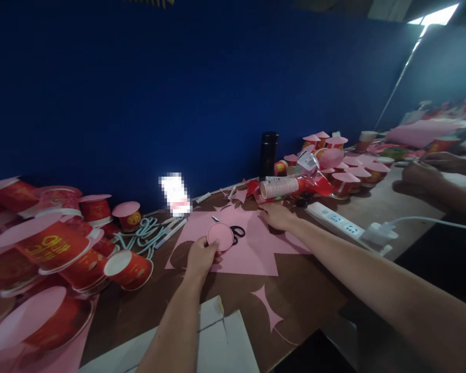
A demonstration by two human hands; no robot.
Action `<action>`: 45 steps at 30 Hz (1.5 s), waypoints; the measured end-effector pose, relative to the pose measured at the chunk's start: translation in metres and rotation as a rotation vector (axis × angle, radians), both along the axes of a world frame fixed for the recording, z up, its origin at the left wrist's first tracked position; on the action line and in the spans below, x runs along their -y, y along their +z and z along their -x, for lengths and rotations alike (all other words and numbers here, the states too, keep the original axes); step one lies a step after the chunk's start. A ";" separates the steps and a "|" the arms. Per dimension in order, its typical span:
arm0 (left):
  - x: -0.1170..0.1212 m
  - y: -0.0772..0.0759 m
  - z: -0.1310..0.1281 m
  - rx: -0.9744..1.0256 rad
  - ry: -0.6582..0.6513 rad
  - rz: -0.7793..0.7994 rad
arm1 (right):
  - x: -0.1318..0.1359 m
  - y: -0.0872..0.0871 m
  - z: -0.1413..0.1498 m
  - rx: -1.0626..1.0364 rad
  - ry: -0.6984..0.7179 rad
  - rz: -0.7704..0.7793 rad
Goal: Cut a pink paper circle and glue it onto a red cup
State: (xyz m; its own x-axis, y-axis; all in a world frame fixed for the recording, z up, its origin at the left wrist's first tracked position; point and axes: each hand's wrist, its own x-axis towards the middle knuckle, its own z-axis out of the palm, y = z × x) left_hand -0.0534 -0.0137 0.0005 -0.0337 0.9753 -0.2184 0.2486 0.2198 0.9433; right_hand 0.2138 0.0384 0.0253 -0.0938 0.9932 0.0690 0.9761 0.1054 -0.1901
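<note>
My left hand (201,255) is closed on a round pink piece with a pale rim (220,237), thumb on its near edge. Below it lie cut pink paper sheets (252,259). Black-handled scissors (237,233) rest on the paper, partly hidden by the round piece. My right hand (278,216) reaches over the far edge of the sheets with its fingers extended, close to a sleeve of stacked paper cups (279,187) in red plastic wrap. Its fingertips are partly hidden and show no clear hold on anything.
Red paper cups with pink discs pile up at left (54,243) and back right (345,181). A black bottle (269,155), blurred bright screen (175,194), pale cords (147,230) and power strip (334,220) surround the paper. Another person's hands (425,176) are at right.
</note>
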 end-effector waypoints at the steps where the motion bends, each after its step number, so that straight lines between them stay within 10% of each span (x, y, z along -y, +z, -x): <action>1: 0.000 0.000 0.000 0.002 0.000 -0.004 | -0.005 -0.003 0.004 -0.009 0.013 -0.010; 13: -0.001 0.002 0.000 0.003 -0.004 0.015 | -0.026 -0.022 0.020 0.055 -0.386 -0.131; 45: 0.000 0.004 -0.001 -0.055 -0.047 -0.009 | -0.023 0.004 0.002 0.104 -0.417 -0.345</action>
